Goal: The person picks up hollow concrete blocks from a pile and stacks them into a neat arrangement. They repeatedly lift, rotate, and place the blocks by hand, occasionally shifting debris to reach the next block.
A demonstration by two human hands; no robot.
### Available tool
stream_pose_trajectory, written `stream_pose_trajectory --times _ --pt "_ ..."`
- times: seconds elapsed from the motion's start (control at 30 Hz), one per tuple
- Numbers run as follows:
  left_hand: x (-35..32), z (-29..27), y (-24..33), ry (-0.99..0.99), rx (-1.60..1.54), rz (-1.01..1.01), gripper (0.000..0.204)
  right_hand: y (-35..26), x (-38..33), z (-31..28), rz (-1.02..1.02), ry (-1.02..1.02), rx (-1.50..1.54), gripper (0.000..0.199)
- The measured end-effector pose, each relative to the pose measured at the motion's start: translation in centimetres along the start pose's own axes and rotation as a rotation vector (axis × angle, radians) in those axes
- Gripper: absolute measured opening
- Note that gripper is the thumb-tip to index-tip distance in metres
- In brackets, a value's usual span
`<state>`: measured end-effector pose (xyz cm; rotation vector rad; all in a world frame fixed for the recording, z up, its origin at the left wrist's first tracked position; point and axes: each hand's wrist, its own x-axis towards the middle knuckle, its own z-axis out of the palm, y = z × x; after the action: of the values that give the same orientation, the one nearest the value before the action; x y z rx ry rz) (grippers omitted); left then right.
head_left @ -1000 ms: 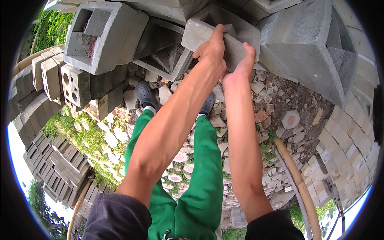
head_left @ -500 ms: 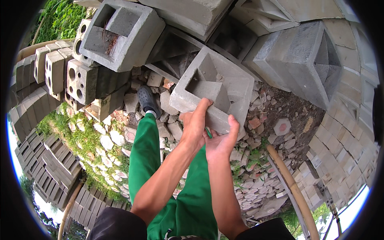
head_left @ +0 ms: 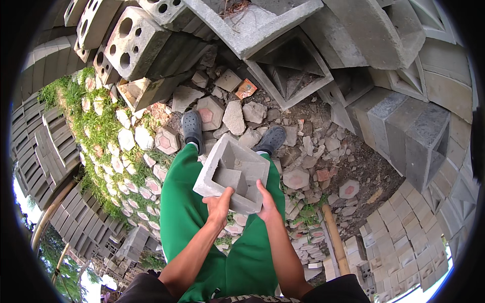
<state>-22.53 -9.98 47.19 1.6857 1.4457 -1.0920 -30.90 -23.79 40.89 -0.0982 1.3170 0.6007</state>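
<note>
A grey concrete block (head_left: 207,178), square with a hollow, stepped inside, is held up in front of my green trousers. My left hand (head_left: 219,206) grips its near left edge, thumb on top at the rim. My right hand (head_left: 267,203) clasps the near right corner, thumb along the outer wall. The fingers of both hands are partly hidden beneath the block. Its open, recessed side faces up toward me.
Stacked concrete blocks (head_left: 283,65) stand ahead, with blocks with round holes (head_left: 134,43) at the left. Broken rubble (head_left: 233,117) surrounds my clogs (head_left: 192,126). A bamboo pole (head_left: 335,237) lies at the right beside stacked pale blocks (head_left: 399,237). Grass and hexagonal pavers (head_left: 126,139) spread leftward.
The concrete block has come away from the stack, closer to my body and slightly left. My right hand has closed onto its corner. The view has turned, showing both clogs.
</note>
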Motion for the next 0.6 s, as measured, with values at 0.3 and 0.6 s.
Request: stream_pose_trajectory --times 0.3,0.6 --pt "19.6 0.0 3.9 0.017 -0.014 0.098 0.109 0.7 19.9 3.0 -0.096 0.47 -0.396 0.052" --pt "36.8 1.1 17.4 -0.311 -0.192 0.594 0.054 -5.1 34.7 14.5 -0.807 0.326 -0.162 0.056"
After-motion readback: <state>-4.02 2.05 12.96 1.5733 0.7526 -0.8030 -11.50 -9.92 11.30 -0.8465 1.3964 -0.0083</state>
